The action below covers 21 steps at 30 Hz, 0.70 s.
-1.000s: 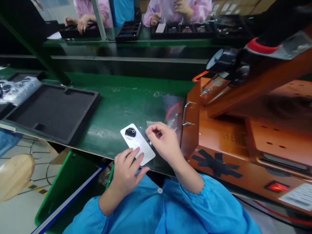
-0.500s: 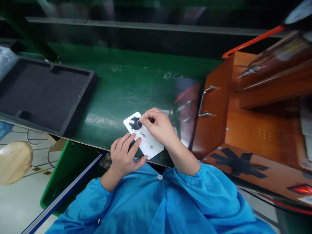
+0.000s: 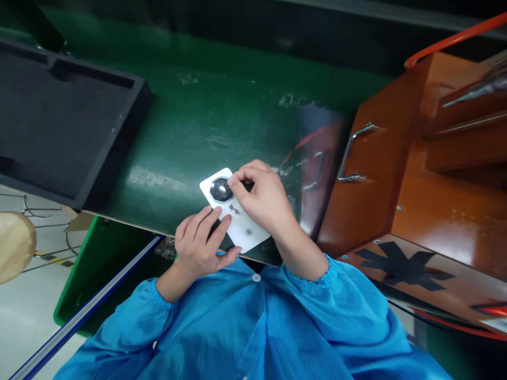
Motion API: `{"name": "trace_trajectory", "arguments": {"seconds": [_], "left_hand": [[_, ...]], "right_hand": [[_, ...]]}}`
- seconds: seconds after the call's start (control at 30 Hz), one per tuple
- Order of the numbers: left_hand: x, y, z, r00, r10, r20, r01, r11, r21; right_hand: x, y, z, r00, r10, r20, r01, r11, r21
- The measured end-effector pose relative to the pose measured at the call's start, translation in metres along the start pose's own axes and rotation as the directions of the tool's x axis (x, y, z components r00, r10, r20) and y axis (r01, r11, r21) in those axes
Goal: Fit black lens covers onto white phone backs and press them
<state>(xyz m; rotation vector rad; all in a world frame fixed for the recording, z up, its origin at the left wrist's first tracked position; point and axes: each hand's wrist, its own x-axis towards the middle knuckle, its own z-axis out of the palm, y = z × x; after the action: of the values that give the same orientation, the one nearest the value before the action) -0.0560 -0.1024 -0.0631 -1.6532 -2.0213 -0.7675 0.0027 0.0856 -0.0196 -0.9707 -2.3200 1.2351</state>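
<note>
"What's there?"

"A scuffed, dark-green tabletop, an orange metal box at right, a shallow black tray at left."

"And the work?"

"A flat white phone-shaped panel, by the tabletop's near edge. The left hand rests spread against its left side; the right hand's thumb and finger meet at its glossy dark window. Whether they grip anything, I can't tell."

"The step?"

"Fingertip work at that window, seemingly; next calls for a steady panel, light touch."
</note>
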Motion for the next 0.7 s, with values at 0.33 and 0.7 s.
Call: {"name": "trace_trajectory", "arguments": {"seconds": [0.33, 0.7], "left_hand": [[0.0000, 0.0007, 0.0005, 1.000, -0.014, 0.003, 0.015, 1.000, -0.020], [-0.0014, 0.0006, 0.0003, 1.000, -0.022, 0.019, 0.022, 1.000, -0.020]], "right_hand": [[-0.0020, 0.0046, 0.0067, 0.997, -0.051, -0.063, 0.047, 0.996, -0.070], [-0.0031, 0.0019, 0.0065, 0.998, -0.029, -0.050, 0.024, 0.996, -0.088]]}}
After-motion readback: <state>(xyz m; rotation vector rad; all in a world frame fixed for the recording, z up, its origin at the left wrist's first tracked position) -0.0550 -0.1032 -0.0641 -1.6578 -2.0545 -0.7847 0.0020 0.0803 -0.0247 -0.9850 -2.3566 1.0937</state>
